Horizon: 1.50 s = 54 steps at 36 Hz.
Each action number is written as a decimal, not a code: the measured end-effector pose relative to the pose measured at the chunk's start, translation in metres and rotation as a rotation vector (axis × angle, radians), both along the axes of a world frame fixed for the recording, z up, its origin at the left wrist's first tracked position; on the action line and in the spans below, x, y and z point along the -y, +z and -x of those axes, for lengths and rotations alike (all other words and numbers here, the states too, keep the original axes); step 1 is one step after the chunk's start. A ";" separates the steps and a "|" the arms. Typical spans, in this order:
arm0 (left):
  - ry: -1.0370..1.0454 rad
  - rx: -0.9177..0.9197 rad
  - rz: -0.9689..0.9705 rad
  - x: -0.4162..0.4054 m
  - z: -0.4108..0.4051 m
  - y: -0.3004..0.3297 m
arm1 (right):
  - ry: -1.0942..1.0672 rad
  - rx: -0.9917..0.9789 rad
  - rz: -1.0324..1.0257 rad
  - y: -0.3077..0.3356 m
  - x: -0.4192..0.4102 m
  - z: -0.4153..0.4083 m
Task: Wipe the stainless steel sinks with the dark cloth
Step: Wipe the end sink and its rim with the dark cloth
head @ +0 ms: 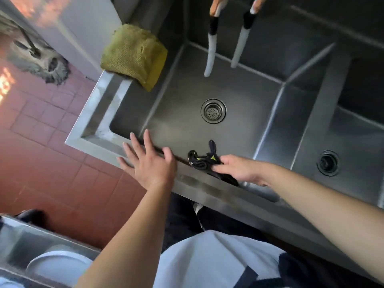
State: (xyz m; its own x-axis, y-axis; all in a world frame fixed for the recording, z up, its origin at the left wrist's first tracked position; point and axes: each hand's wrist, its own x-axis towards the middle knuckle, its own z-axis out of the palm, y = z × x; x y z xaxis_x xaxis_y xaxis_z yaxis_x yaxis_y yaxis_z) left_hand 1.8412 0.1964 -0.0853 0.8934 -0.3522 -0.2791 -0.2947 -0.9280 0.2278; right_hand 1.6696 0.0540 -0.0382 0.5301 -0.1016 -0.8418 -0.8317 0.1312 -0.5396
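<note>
— Two shiny steel sinks (218, 84) to wipe. Where is your cloth?

— My small dark cloth with a bit of yellow (202, 161) sits bunched up on the front rim of the left sink, with one end poking over the bowl. My right hand (239, 168) pinches it with the fingertips.

— And your other hand?

— My left hand (148, 161) is spread flat with the fingers wide, right by the front edge of the sink, near the cloth. It holds nothing.

— Is the cloth hard to hold?

— I think not. It looks soft, floppy and light. It will fold any way I push it. If it is wet it could slip on the smooth steel.

— So how should you take it?

— I would grab the fat middle of the bunch, not a loose end. Then I can press it flat on the steel.
</note>
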 end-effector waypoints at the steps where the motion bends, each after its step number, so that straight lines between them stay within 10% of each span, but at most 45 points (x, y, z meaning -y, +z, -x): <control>1: -0.003 -0.011 0.004 0.000 0.001 0.003 | -0.009 0.007 0.014 0.009 0.001 0.009; 9: 0.158 -0.240 0.403 -0.002 0.001 0.052 | -0.494 0.212 0.104 0.066 0.006 0.076; 19: -0.622 -0.931 0.651 0.045 0.140 0.135 | -1.015 0.446 0.283 0.113 -0.008 0.122; 27: -0.373 -0.823 0.830 0.052 0.161 0.143 | -0.861 0.538 0.227 0.132 -0.034 0.154; 32: -0.185 -1.183 0.764 0.041 0.146 0.153 | -1.046 0.402 0.468 0.127 -0.053 0.171; 41: -0.178 -1.676 0.738 0.015 0.120 0.155 | -1.226 0.513 -0.053 0.120 -0.113 0.145; 51: 0.152 -1.622 0.772 -0.018 0.045 0.130 | -0.995 0.368 0.742 0.172 -0.130 0.097; 54: -0.084 -1.382 0.777 -0.022 0.025 0.131 | -0.775 0.299 0.887 0.187 -0.124 0.084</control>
State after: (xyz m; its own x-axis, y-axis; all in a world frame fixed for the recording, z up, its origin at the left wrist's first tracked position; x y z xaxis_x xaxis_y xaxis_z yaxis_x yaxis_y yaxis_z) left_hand 1.8162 0.2184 0.0459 0.0864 -0.8232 -0.5611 0.4904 -0.4551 0.7432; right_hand 1.5851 0.1781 0.1491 0.2350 -0.9563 -0.1742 -0.5236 0.0265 -0.8515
